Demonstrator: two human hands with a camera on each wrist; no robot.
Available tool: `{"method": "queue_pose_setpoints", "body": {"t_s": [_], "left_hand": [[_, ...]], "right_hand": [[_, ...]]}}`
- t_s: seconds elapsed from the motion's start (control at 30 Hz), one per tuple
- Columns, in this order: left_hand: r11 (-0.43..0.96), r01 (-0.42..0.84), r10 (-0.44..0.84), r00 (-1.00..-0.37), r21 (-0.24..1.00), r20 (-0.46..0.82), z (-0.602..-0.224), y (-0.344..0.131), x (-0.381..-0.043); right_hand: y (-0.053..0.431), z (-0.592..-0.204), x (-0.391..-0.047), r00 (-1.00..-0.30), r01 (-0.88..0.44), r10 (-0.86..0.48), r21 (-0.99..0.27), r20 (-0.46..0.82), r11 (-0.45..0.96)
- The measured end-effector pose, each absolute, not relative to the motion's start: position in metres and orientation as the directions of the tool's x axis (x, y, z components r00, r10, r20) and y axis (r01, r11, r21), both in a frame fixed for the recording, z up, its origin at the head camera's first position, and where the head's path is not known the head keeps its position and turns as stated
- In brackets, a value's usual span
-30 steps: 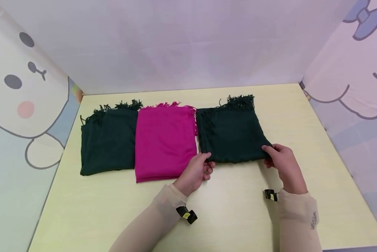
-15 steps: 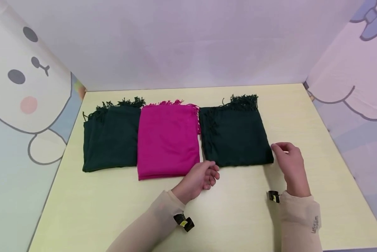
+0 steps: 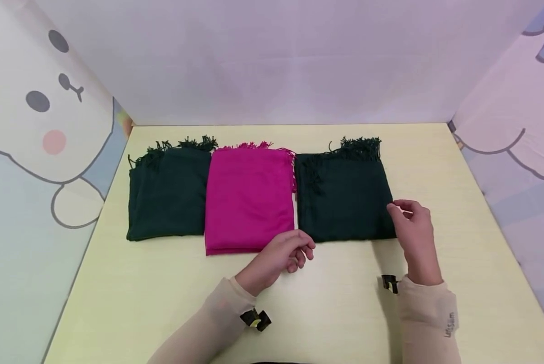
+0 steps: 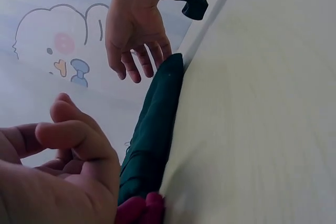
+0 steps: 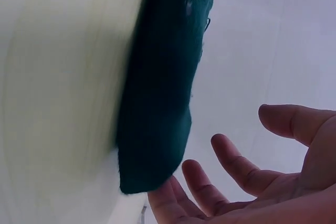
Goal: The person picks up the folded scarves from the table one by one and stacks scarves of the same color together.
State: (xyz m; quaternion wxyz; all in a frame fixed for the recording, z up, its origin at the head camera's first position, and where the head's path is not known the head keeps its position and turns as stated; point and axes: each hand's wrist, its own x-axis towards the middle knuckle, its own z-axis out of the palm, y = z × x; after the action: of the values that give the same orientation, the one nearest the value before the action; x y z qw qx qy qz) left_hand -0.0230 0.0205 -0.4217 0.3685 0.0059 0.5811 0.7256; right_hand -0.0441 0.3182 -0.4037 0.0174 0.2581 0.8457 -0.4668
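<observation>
A folded dark green scarf (image 3: 344, 197) with fringe at its far edge lies at the right of a row of three. At its near right corner is my right hand (image 3: 413, 230), fingers loosely bent; in the right wrist view the fingertips (image 5: 164, 195) come right up to the scarf's end (image 5: 157, 108), thumb apart. My left hand (image 3: 278, 255) hovers by the near left corner, fingers relaxed and holding nothing, overlapping the near edge of a folded magenta scarf (image 3: 249, 197). The left wrist view shows it with bent fingers (image 4: 79, 140) beside the green fold.
Another folded dark green scarf (image 3: 171, 197) lies left of the magenta one. All three rest on a pale yellow table (image 3: 335, 303). A white curtain (image 3: 290, 65) stands behind, with cartoon-printed panels (image 3: 71, 167) at both sides.
Both hands have let go of the right green scarf's near corners. That near edge now lies flatter. The left hand has drawn slightly away, while the right stays close to the corner.
</observation>
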Motion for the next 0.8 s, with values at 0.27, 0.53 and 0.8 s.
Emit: {"method": "queue_pose_setpoints", "body": {"t_s": [0.27,0.53,0.8], "left_hand": [[-0.089,-0.454,0.493,-0.793,0.887,-0.357,-0.41,-0.012,-0.023],[-0.182,-0.375,0.311,-0.899,0.909,-0.308,-0.393,-0.074,-0.033],[-0.25,-0.163,-0.103,-0.976,0.954,-0.193,-0.391,-0.156,-0.04]], "right_hand": [[0.284,-0.405,-0.045,-0.928,0.311,0.353,-0.775,-0.121,0.55],[0.219,-0.4,-0.045,-0.977,0.026,0.194,-0.842,0.094,0.539],[0.143,-0.395,-0.049,-0.977,-0.038,-0.208,-0.938,-0.037,0.344]]}}
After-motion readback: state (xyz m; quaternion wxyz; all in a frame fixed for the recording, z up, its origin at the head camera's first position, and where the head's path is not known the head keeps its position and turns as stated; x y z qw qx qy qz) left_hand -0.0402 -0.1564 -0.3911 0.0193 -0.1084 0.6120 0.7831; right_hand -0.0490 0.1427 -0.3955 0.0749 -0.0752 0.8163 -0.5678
